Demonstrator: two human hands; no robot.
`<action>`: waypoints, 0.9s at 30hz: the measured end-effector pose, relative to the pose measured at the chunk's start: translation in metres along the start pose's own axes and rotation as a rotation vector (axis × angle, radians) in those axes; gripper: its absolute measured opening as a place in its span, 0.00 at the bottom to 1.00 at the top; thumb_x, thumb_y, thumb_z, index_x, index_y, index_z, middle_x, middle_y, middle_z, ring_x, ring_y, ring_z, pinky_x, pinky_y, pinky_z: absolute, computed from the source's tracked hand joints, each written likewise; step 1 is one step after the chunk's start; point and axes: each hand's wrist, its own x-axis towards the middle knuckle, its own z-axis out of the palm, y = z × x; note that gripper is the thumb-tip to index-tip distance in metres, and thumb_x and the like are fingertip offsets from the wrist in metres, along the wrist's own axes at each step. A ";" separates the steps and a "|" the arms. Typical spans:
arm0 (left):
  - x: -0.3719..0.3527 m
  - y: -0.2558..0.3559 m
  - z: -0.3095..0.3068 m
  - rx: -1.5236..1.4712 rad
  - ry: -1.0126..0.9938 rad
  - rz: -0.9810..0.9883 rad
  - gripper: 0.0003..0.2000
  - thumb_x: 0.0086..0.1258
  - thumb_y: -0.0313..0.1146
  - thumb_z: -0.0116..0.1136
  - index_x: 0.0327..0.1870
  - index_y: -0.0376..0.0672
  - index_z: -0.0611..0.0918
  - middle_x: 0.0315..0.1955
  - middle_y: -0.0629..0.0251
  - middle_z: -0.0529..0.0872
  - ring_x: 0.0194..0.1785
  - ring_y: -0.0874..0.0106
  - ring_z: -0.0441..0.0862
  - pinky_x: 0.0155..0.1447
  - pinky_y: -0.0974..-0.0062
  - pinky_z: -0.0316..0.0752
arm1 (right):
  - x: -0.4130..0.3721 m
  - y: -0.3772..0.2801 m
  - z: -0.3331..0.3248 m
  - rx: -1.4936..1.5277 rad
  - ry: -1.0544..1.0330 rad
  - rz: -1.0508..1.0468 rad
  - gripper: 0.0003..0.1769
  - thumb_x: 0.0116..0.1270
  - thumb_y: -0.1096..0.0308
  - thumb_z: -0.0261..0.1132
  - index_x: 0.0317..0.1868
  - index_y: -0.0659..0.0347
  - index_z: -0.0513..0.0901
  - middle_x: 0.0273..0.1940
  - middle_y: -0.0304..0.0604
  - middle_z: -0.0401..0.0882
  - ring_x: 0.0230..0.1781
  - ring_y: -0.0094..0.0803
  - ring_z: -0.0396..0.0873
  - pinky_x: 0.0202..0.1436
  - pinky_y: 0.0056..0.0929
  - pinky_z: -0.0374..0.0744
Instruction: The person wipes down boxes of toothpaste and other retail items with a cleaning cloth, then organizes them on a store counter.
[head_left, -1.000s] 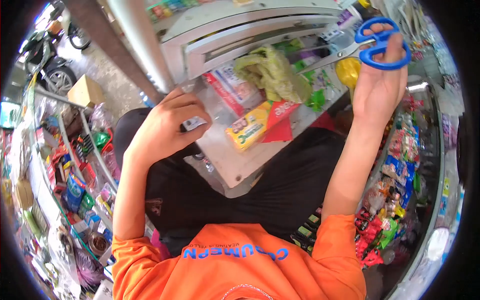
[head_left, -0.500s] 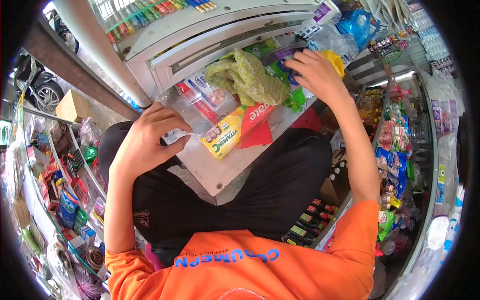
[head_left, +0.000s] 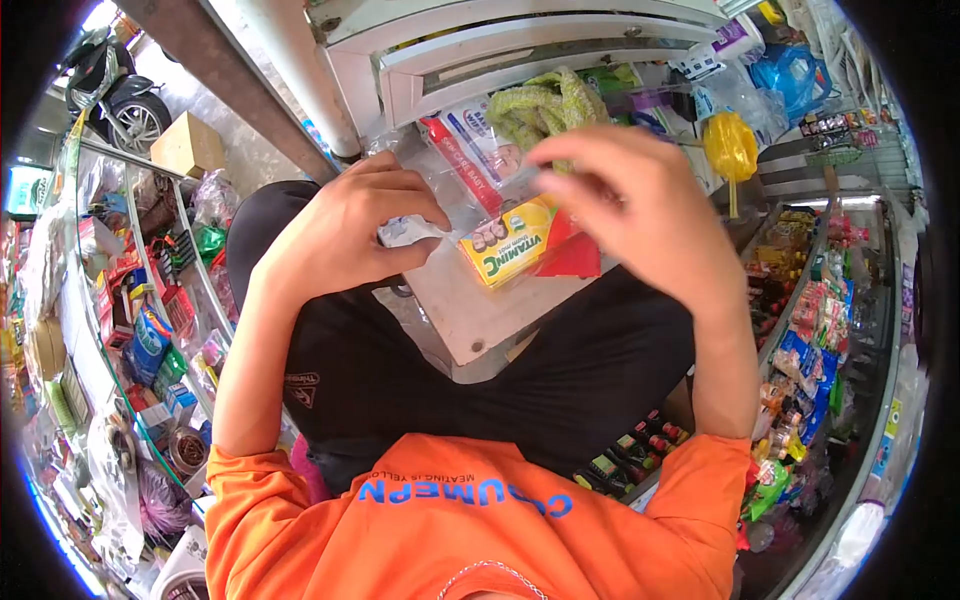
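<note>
My left hand pinches crumpled clear plastic between thumb and fingers, beside a yellow Vitamin C box. Over the box's far right corner hovers my right hand, its fingers smeared by motion; whether they hold anything is unclear. A red box lies partly under the yellow one. Farther back on the pale board is a baby wipes pack with red and blue print. A green cloth lies beside it, partly hidden by my right hand.
A yellow plastic bag and a blue bag are at the back right. Glass shelves with packets stand on the right, more goods on the left. A cardboard box and a parked motorbike are beyond the metal post.
My right hand has moved from the back items toward the front left, over the boxes. The view has shifted, so the board sits farther right. My left hand still pinches the plastic.
</note>
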 end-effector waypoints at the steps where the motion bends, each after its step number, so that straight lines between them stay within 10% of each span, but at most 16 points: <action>1: 0.000 0.000 0.001 -0.002 0.009 0.025 0.11 0.59 0.27 0.70 0.44 0.42 0.90 0.43 0.63 0.88 0.52 0.58 0.81 0.61 0.62 0.77 | 0.005 -0.007 0.012 0.031 -0.068 0.004 0.13 0.74 0.63 0.69 0.53 0.61 0.86 0.43 0.51 0.88 0.40 0.45 0.87 0.47 0.38 0.82; 8: -0.003 0.000 0.003 0.002 0.031 0.044 0.07 0.65 0.27 0.73 0.42 0.42 0.92 0.41 0.63 0.90 0.50 0.60 0.82 0.58 0.64 0.78 | 0.022 -0.005 0.058 0.009 -0.350 -0.006 0.12 0.72 0.62 0.67 0.45 0.63 0.86 0.39 0.53 0.88 0.40 0.54 0.85 0.48 0.47 0.80; 17: -0.003 -0.002 0.002 -0.016 0.038 0.041 0.06 0.66 0.28 0.73 0.43 0.42 0.92 0.39 0.63 0.89 0.47 0.60 0.82 0.55 0.63 0.78 | 0.010 0.000 0.069 0.221 -0.219 -0.030 0.07 0.68 0.67 0.67 0.40 0.61 0.81 0.34 0.50 0.86 0.39 0.49 0.86 0.44 0.46 0.81; 27: -0.005 -0.010 0.002 -0.070 0.020 0.055 0.07 0.67 0.27 0.72 0.44 0.41 0.92 0.36 0.61 0.89 0.45 0.59 0.83 0.52 0.63 0.79 | -0.031 0.003 0.073 -0.329 0.083 -0.426 0.09 0.63 0.68 0.67 0.41 0.58 0.77 0.41 0.40 0.81 0.45 0.36 0.83 0.53 0.40 0.79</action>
